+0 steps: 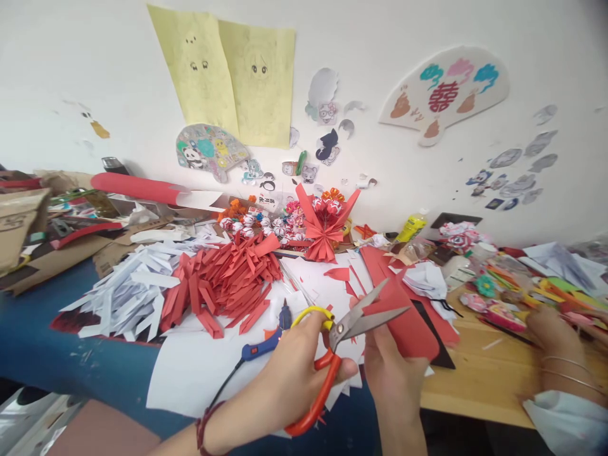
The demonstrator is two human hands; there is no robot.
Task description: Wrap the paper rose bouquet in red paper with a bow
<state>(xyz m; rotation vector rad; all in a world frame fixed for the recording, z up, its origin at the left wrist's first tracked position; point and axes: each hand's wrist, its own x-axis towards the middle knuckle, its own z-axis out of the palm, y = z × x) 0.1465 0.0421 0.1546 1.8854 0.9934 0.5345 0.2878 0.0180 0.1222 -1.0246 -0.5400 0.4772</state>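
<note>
While the scissors (344, 329) gape, much of the red sheet looks uncut

Across the bench (33, 345), a good share of the work looks done. The red strips (223, 278) form a big heap, many apparently folded; beside them lie the white strips (130, 288), also plentiful. Behind the heaps, one red flower (324, 244) looks nearly complete, its pointed folds spread wide. Cutting seems to be what is left: the red sheet (413, 339) has a broad uncut part, and smaller red pieces lie near it.

That sheet is at the right hand (392, 367), whose grip appears pinched on its near edge, though the exact hold is partly hidden. The left hand (297, 351) has its grip closed round the scissors' handles, with the blades well apart and crossing in front of the sheet; whether they touch it, I cannot tell.

Around these, white paper (185, 373) covers the middle, and a red roll (135, 188) lies at the back left. A co-worker's hand (551, 329) reaches into the clutter at the right. Most in the way is the glue gun (259, 348), just beside the left hand, its cord running toward that wrist. Smallest are the wrapped balls (251, 225), crowded behind the red heap.
</note>
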